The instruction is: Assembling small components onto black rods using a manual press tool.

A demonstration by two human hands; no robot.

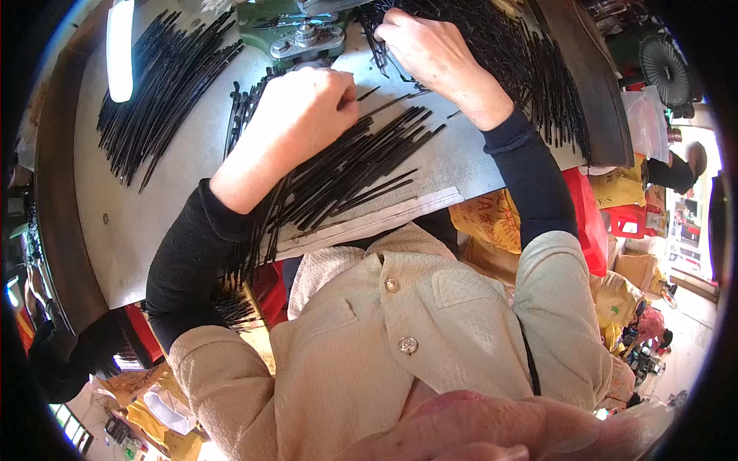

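My left hand is curled closed in front of a small green machine with a metal fixture on top. Its fingertips are turned away, so whatever they grip is hidden. My right hand reaches further to the far side, thumb and fingers pinched together beside a tangle of thin black pieces. What sits in that pinch is too small to make out. Below and right of my left hand lies a loose bundle of slim black rods, roughly parallel, on the pale metal tabletop.
Another heap of black rods lies at the far left under a bright tube lamp. More rods crowd the right side by the raised dark table edge. Yellow and red bags and a fan stand beyond the table.
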